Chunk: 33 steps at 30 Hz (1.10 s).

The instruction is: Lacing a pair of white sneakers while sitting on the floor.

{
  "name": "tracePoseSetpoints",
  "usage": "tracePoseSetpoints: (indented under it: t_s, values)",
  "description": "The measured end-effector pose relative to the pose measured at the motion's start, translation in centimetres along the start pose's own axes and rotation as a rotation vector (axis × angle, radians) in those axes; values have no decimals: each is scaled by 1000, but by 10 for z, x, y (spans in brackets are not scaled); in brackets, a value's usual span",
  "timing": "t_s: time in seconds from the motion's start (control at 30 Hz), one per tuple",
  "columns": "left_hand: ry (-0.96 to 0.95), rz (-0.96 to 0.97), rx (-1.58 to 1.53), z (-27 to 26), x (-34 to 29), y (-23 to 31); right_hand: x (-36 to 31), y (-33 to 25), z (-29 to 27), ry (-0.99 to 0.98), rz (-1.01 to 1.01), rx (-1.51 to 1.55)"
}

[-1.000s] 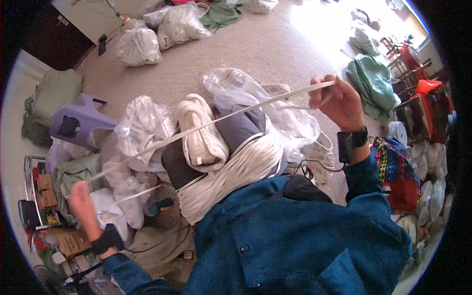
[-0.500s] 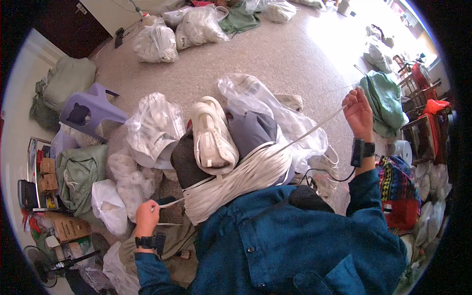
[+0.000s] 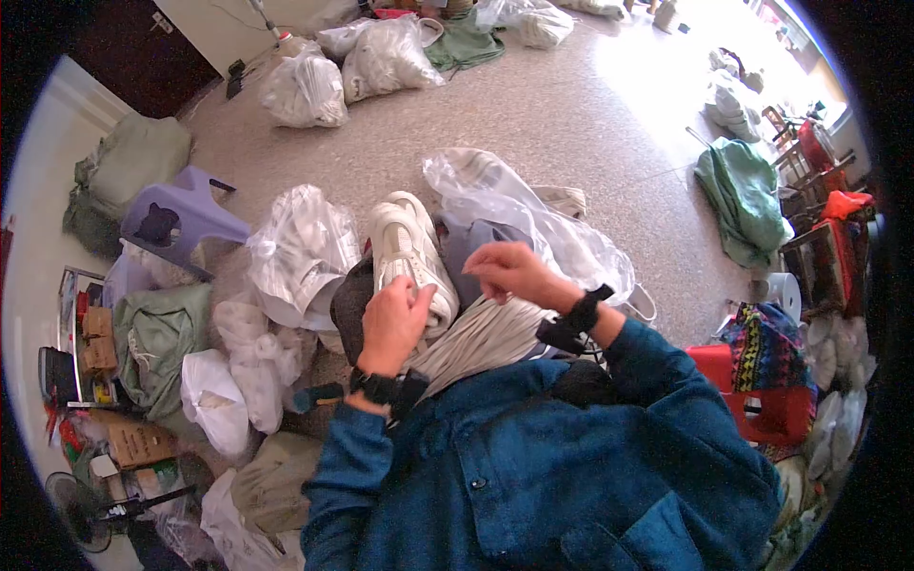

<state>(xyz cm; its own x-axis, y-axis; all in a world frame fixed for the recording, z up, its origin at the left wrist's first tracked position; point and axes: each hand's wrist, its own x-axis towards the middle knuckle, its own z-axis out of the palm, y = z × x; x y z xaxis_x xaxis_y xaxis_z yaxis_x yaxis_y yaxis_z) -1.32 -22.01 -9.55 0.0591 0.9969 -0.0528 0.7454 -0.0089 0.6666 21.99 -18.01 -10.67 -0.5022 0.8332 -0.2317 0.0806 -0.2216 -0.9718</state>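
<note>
A white sneaker [image 3: 405, 238] rests on my lap with its toe pointing away from me. My left hand [image 3: 392, 324] is closed over the near left part of the sneaker, fingers curled, hiding part of the lacing area. Just right of the shoe, my right hand [image 3: 514, 271] is held in a pinch above the dark grey cloth on my leg. Whatever sits in either pinch is too small to make out. Across my lap lies a thick bundle of off-white shoelaces [image 3: 476, 344], partly under my wrists.
Clear plastic bags of shoes [image 3: 303, 252] lie left of my knees, and another clear bag [image 3: 533, 209] lies to the right. A purple plastic stool [image 3: 186, 214] is on its side at left. A red stool [image 3: 709, 366] and a green sack [image 3: 738, 200] stand at right.
Both hands have come inward from wide apart, where a lace was stretched from each side of the bundle. They are now at the sneaker, and the stretched lace no longer shows.
</note>
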Motion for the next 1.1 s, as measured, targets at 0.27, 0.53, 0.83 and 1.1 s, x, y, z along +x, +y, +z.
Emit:
tracePoseSetpoints:
  t_s: [0.27, 0.53, 0.83, 1.1]
  values:
    - [130, -30, 55, 36, 16, -22, 25, 55, 33, 1, -99, 27]
    - [17, -67, -371, 45, 18, -44, 62, 29, 34, 183, -241, -313]
    - [-24, -52, -280, 52, 13, -38, 97, 30, 28, 55, -302, -705]
    - [-8, -71, -374, 48, 8, -39, 104, 10, 26, -98, -311, -1030]
